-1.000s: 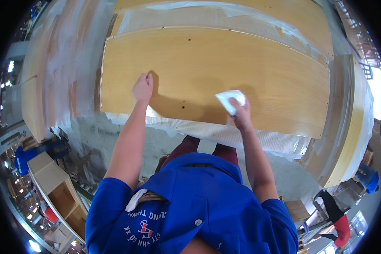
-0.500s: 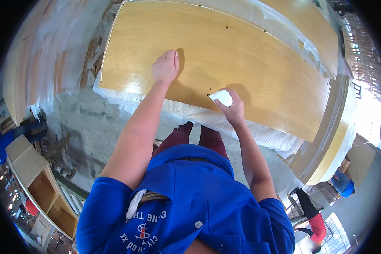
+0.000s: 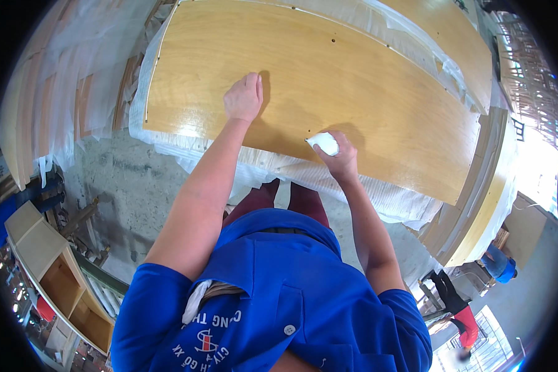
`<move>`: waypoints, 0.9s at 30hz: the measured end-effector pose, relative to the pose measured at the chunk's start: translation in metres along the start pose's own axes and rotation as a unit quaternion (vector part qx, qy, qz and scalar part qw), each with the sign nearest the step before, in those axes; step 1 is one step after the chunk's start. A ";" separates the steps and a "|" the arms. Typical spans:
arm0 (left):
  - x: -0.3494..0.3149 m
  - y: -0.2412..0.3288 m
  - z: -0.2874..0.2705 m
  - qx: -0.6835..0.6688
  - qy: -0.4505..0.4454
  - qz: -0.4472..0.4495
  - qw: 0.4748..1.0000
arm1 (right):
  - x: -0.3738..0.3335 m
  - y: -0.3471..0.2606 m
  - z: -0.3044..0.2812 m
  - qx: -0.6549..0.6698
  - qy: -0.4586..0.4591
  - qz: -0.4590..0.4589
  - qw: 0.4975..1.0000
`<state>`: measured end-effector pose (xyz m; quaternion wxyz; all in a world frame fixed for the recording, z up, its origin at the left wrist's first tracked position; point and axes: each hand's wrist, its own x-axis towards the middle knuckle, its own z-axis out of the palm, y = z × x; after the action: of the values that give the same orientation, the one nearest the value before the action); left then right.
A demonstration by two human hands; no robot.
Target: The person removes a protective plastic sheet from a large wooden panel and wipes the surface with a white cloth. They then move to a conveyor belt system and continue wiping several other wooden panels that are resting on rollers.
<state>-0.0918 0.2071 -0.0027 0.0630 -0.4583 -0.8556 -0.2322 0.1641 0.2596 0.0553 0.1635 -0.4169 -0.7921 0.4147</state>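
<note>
White pad [image 3: 327,144], over the near part of the yellow wooden panel [image 3: 279,68], is pinched between thumb and fingers of the right hand [image 3: 342,160], its tip just beside a small dark hole [image 3: 306,140]; left hand [image 3: 243,100] curled into a loose fist above the panel, contents, if any, cannot be told. Judgement: rub with the pad flat, pressure even, strokes along the grain, easing past the hole to avoid snagging. Count: one pad, two hands, one panel beneath, one similar panel [image 3: 443,34] beyond, at least two co-workers, one in red [image 3: 468,325], one in blue [image 3: 506,271].
</note>
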 end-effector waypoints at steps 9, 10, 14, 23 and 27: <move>0.000 0.002 -0.002 0.004 -0.013 0.000 1.000 | 0.025 0.002 -0.004 0.040 0.030 0.029 0.998; 0.000 0.001 -0.001 -0.001 -0.015 0.001 1.000 | 0.032 0.001 -0.006 0.047 0.033 0.028 0.998; 0.001 -0.001 -0.001 0.009 -0.006 0.008 1.000 | 0.062 0.000 -0.010 0.031 0.050 0.051 0.997; 0.002 0.004 -0.006 0.004 -0.034 -0.008 0.999 | 0.150 0.005 -0.025 0.011 0.113 0.057 0.992; 0.003 0.002 -0.007 0.004 -0.049 -0.008 0.999 | 0.188 0.000 -0.031 0.004 0.138 0.062 0.988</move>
<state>-0.0921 0.2071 0.0051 0.0204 -0.4623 -0.8621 -0.2067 0.0702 0.4256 0.0577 0.2471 -0.5177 -0.7331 0.3653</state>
